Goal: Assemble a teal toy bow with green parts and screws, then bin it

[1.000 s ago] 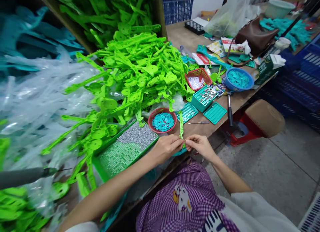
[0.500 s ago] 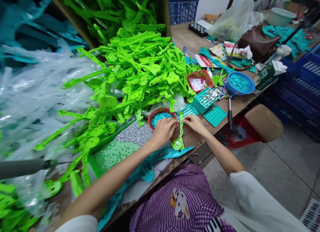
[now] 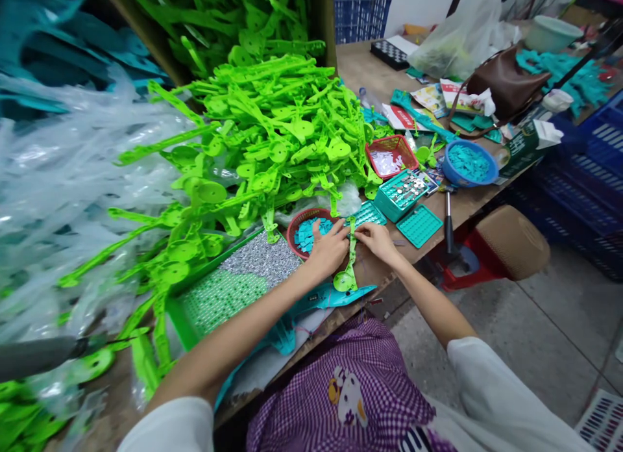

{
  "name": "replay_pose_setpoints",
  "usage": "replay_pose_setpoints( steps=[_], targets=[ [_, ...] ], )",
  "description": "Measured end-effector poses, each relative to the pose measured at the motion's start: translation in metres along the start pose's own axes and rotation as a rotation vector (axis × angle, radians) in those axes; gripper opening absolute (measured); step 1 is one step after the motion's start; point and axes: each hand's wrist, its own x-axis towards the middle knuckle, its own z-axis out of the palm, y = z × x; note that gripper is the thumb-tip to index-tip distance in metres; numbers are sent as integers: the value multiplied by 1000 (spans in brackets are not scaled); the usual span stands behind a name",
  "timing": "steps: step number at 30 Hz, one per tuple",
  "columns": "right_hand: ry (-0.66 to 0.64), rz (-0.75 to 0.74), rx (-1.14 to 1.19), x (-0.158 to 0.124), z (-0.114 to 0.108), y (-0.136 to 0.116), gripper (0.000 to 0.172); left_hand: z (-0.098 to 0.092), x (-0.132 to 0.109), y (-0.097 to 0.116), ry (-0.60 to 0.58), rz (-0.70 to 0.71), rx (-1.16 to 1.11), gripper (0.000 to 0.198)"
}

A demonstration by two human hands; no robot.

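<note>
At the red basket (image 3: 291, 227), left hand (image 3: 329, 251) hides its grip; right hand (image 3: 377, 239) pinches green strap (image 3: 345, 280).

Brown handbag (image 3: 506, 82), blue bowl (image 3: 470, 163), clear plastic bag (image 3: 457, 39), blue crate (image 3: 363, 10)

I see a wooden worktop (image 3: 363, 65) running toward one o'clock. Grey concrete floor (image 3: 535, 335) fills four o'clock, with a red stool (image 3: 516, 241) beside the worktop. Blue crates (image 3: 584, 186) stack at three o'clock; a white wall (image 3: 413, 7) closes twelve.
</note>
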Motion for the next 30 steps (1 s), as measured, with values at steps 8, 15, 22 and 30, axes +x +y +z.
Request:
replay_pose_setpoints(
  steps=[8, 15, 22, 30],
  targets=[
    [8, -38, -47, -7, 6, 5, 12, 12, -8, 3, -62, 15, 24, 29],
    [52, -73, -24, -6, 7, 0, 15, 16, -10, 0, -55, 8, 10, 29],
    [-112, -102, -214, 8, 5, -11, 13, 14, -11, 1, -47, 29, 38, 32],
    [27, -32, -98, 4, 4, 0, 14, 7, -19, 12, -11, -50, 13, 43]
  ],
)
